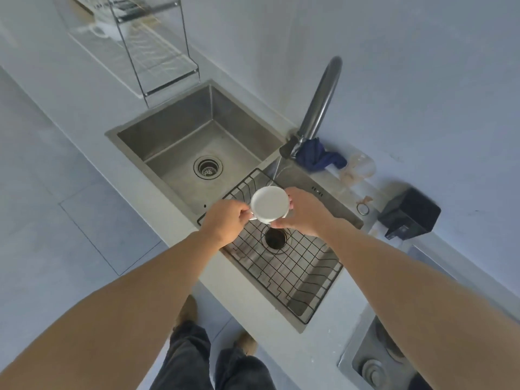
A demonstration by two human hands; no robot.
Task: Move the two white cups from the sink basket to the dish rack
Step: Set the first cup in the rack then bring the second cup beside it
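Observation:
A white cup is held upside down above the black wire sink basket, its flat base facing me. My left hand pinches the cup's handle on its left side. My right hand wraps the cup's right side. The basket lies in the right sink bowl and holds no other cup that I can see. Far up at the top left stands the wire dish rack, with another white cup sitting on its lower level.
The left sink bowl with a drain lies between basket and rack. A curved tap runs a thin stream of water into the basket. A blue cloth, a clear jug and a black box sit right.

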